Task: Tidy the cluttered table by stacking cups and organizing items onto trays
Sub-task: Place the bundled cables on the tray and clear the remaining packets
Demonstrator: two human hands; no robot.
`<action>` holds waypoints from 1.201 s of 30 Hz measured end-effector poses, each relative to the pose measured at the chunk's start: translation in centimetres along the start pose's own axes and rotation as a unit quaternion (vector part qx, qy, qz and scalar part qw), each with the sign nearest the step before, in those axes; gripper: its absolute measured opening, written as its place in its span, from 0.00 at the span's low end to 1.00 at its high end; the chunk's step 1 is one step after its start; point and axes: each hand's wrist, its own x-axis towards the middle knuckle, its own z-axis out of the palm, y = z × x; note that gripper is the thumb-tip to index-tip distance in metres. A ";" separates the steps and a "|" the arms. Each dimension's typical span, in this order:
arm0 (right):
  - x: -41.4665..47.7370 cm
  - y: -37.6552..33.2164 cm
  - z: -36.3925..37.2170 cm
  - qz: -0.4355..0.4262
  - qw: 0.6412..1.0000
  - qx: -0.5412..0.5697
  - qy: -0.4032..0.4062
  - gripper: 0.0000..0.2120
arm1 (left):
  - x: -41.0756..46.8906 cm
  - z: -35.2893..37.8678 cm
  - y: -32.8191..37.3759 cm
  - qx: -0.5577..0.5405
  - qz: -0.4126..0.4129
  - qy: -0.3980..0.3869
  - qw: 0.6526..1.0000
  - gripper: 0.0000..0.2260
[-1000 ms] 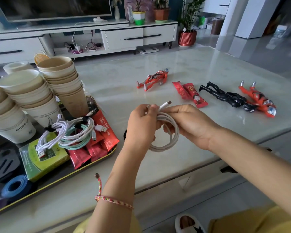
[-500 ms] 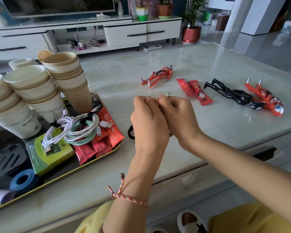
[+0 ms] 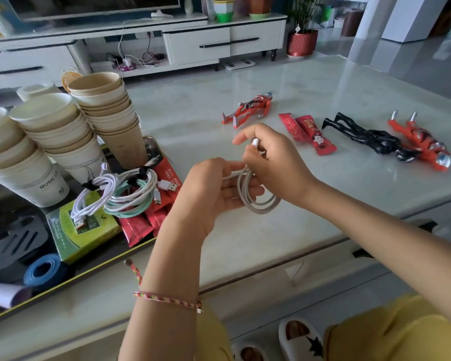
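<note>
Was well along with the tidying, judging by the layout. Had three nested stacks of paper cups (image 3: 55, 128) standing at the far side of the tray (image 3: 71, 280), which lay along the left edge of the table (image 3: 323, 209). Had two bundled cables there as well, a white bundle (image 3: 99, 188) and a teal bundle (image 3: 133, 201), laid over red sachets (image 3: 136, 227) and a green box (image 3: 81, 233) near the tray's right corner.

Gripped a coil of white cable (image 3: 261, 204) in the left hand (image 3: 214, 188), fingers curled round the loops, just above the table's near edge and right of the tray. Pinched the cable's plug end (image 3: 255, 142) between thumb and fingers of the right hand (image 3: 274, 162), raised a little over the coil. Looked like the winding of this cable was nearly finished, with the end not yet tucked and no tie visible on it.

Left to gather from the table top, toward its right side:
- a red toy figure (image 3: 248, 110)
- two loose red packets (image 3: 307, 131) side by side
- a black toy figure (image 3: 367, 136)
- a red-and-silver toy figure (image 3: 419, 142), lying just beside the black one, seemingly touching at the head end
</note>
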 end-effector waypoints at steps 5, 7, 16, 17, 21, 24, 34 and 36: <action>-0.4 -0.5 -0.4 -0.088 0.994 -0.059 -0.038 0.11 | -0.1 -0.5 -0.1 0.171 -0.027 -0.028 0.985 0.14; -0.4 -0.6 -0.5 -0.083 0.994 -0.051 -0.049 0.10 | 0.0 -0.8 -0.2 0.222 -0.021 -0.025 0.975 0.13; 0.3 -0.3 0.9 -0.060 0.997 0.032 0.041 0.11 | 0.3 0.3 -0.9 0.107 0.021 0.000 0.994 0.17; 0.4 -0.2 1.1 -0.040 0.997 0.045 0.047 0.11 | 0.5 0.4 -0.9 0.109 0.035 0.014 0.993 0.18; 1.4 0.2 1.6 0.086 0.989 0.116 0.028 0.08 | 0.9 0.3 -1.0 0.065 0.084 0.034 0.994 0.19; 2.0 0.3 1.7 0.149 0.978 0.142 -0.033 0.10 | 1.3 -0.5 -0.9 0.034 0.088 0.072 0.993 0.19; 0.9 2.3 2.2 0.087 0.969 -0.103 -0.206 0.04 | 2.1 -3.7 -0.4 0.115 0.195 0.261 0.938 0.19; 0.5 2.1 2.6 0.045 0.955 -0.166 -0.241 0.05 | 2.1 -3.8 -0.5 0.131 0.210 0.277 0.928 0.20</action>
